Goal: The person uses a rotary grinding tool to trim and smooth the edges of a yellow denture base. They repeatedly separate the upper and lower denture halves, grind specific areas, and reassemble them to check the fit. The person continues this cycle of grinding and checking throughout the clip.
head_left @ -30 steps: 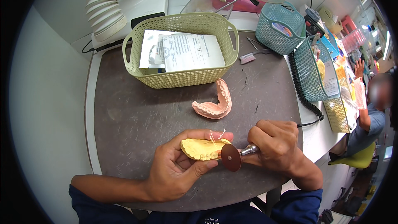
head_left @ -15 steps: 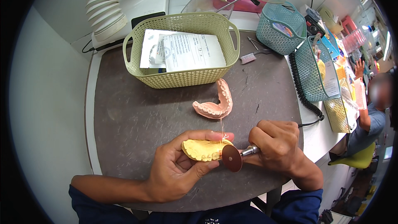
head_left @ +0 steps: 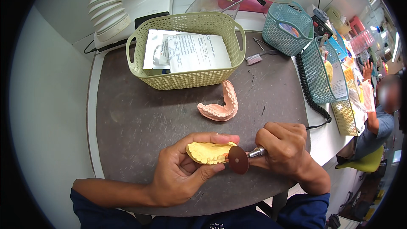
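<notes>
Between the thumb and fingers of my left hand (head_left: pixel 180 171) sits a yellow plaster dental model (head_left: pixel 207 152), its row of teeth facing me. My right hand (head_left: pixel 283 147) is wrapped round a metal rotary handpiece (head_left: pixel 257 152). A reddish-brown cutting disc (head_left: pixel 238 160) is mounted on its tip. The disc stands at the right end of the model and hides that end; whether it touches cannot be made out. Farther off on the bench, a pink dental model (head_left: pixel 220 107) of a curved tooth arch lies by itself.
A green basket (head_left: pixel 186 80) with papers stands behind the pink model. Teal baskets (head_left: pixel 288 29) and a black coiled cord (head_left: pixel 302 76) line the right side. A small brush (head_left: pixel 255 59) lies nearby. A white ribbed hose (head_left: pixel 108 8) rises at back left. Another person (head_left: pixel 379 114) sits far right.
Sparks or bright streaks rising from the disc at the model's edge are gone now. The disc and handpiece have shifted very slightly right; my left hand holds still.
</notes>
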Demonstrator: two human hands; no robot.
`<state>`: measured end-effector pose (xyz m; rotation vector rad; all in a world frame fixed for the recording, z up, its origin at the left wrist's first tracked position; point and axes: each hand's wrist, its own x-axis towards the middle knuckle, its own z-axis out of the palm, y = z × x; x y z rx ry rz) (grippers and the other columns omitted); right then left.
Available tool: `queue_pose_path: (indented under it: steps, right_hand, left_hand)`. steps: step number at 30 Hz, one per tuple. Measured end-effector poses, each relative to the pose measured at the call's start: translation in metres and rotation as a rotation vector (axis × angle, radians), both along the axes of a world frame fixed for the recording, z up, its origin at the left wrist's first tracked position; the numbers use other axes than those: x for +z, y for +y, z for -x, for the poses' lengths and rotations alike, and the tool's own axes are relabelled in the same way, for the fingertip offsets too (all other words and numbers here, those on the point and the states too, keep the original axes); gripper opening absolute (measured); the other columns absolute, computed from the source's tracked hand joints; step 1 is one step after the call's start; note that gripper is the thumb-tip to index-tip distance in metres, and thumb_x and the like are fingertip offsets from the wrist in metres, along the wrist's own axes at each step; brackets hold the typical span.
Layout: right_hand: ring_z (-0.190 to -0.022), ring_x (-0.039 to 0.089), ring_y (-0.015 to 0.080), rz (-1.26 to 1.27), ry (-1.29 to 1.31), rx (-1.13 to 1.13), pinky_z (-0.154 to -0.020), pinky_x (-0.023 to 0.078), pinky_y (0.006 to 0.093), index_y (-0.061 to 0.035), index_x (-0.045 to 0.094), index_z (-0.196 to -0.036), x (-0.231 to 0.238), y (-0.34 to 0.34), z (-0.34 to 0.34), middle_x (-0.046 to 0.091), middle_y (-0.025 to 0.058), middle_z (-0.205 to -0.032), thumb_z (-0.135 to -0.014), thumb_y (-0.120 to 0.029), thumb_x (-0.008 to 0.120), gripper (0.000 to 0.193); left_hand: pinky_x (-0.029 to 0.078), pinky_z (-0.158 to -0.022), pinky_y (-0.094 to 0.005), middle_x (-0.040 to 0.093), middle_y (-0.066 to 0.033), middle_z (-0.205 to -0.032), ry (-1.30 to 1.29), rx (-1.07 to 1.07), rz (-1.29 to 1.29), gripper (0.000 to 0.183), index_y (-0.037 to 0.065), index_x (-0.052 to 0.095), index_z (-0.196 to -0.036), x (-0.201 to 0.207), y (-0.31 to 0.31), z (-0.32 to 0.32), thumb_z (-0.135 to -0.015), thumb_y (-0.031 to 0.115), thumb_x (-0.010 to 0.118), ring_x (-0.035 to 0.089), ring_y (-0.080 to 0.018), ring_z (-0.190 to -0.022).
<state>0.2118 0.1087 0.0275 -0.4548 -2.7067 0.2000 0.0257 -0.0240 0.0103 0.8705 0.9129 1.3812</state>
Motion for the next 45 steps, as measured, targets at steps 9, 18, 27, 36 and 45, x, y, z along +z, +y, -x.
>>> queue_pose_path:
  steps: [9,18,27,36,45]
  right_hand:
    - [-0.043,0.051,0.0149,0.005,-0.008,0.0,-0.038,0.039,0.0303,-0.0111,0.042,-0.059,-0.0001,0.0,0.0002,0.041,0.0003,-0.054,-0.069,-0.048,0.08,0.054]
    - [-0.043,0.051,0.0145,0.004,-0.018,-0.006,-0.038,0.039,0.0299,-0.0112,0.042,-0.059,0.0011,-0.0004,0.0009,0.041,0.0001,-0.054,-0.068,-0.049,0.08,0.054]
    - [-0.043,0.051,0.0144,-0.004,-0.012,-0.006,-0.038,0.039,0.0295,-0.011,0.042,-0.059,0.0014,-0.0006,0.0018,0.041,0.0,-0.053,-0.067,-0.05,0.081,0.055]
    - [-0.042,0.051,0.0141,-0.004,-0.012,-0.002,-0.038,0.039,0.0292,-0.0111,0.041,-0.059,-0.0004,0.0003,0.0009,0.04,-0.0003,-0.053,-0.067,-0.05,0.08,0.056]
    - [-0.043,0.051,0.0137,-0.014,-0.023,-0.009,-0.039,0.039,0.0291,-0.0114,0.042,-0.059,0.0003,0.0001,0.0016,0.041,-0.0005,-0.053,-0.067,-0.051,0.08,0.056]
  left_hand:
    - [0.048,-0.102,-0.038,0.054,-0.0295,-0.129,-0.019,0.01,0.0,0.037,-0.004,0.046,-0.125,-0.0006,-0.0006,-0.0009,-0.091,-0.003,0.059,0.057,-0.027,-0.12]
    - [0.048,-0.102,-0.0381,0.055,-0.0299,-0.128,-0.018,0.013,0.019,0.037,-0.004,0.046,-0.125,0.0006,-0.0005,-0.0009,-0.091,-0.003,0.06,0.057,-0.0275,-0.12]
    - [0.049,-0.101,-0.0382,0.055,-0.0298,-0.127,-0.01,0.014,0.023,0.038,-0.003,0.046,-0.125,0.0,-0.0013,-0.0011,-0.09,-0.003,0.06,0.057,-0.0276,-0.12]
    - [0.049,-0.101,-0.0375,0.054,-0.0296,-0.129,0.016,0.0,0.0,0.038,-0.003,0.045,-0.126,-0.0024,-0.0008,0.0,-0.09,-0.006,0.058,0.057,-0.0275,-0.119]
    - [0.048,-0.101,-0.0374,0.054,-0.0292,-0.129,0.051,-0.014,-0.004,0.039,-0.004,0.044,-0.126,-0.0004,0.0004,0.0017,-0.09,-0.006,0.058,0.057,-0.0275,-0.12]
